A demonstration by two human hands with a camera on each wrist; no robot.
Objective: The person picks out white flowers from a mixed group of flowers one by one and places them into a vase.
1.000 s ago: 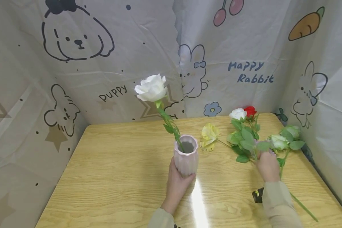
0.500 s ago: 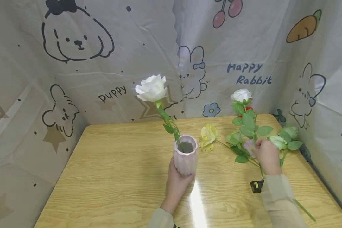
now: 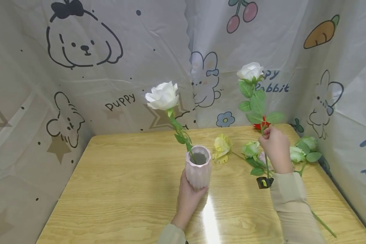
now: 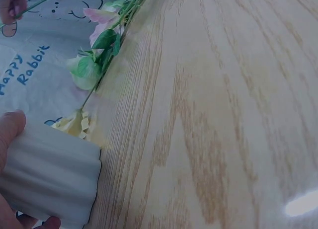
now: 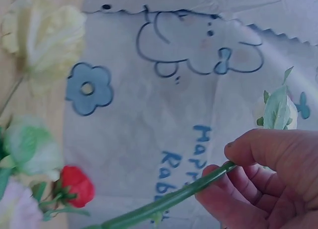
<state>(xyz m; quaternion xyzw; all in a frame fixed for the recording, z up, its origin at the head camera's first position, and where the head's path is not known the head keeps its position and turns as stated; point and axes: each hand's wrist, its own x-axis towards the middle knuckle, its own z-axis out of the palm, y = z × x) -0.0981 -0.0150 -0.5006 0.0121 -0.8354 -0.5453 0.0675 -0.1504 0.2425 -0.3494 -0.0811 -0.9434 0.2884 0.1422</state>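
Near the table's middle my left hand (image 3: pixel 189 196) grips the lower part of a pale pink fluted vase (image 3: pixel 199 173). One large white rose (image 3: pixel 163 96) leans out of it to the left. My right hand (image 3: pixel 276 149) pinches the green stem (image 5: pixel 169 201) of another white rose (image 3: pixel 250 72), held upright above the other flowers. Thumb and fingertips meet on that stem in the right wrist view. In the left wrist view the vase (image 4: pixel 49 174) shows its side and base, with fingers around it.
Right of the vase lies a yellow flower (image 3: pixel 222 148). Beyond it are a green-white rose (image 3: pixel 250 149), a red rose (image 3: pixel 260 125) and a partly hidden pinkish flower. More pale green roses (image 3: pixel 297 154) lie by the right edge. Printed cloth (image 3: pixel 125 44) hangs behind the wooden table (image 3: pixel 125 176).
My right hand has lifted the white rose up from the pile and slightly left, uncovering more of the flowers below. My left hand and the vase stay almost still.
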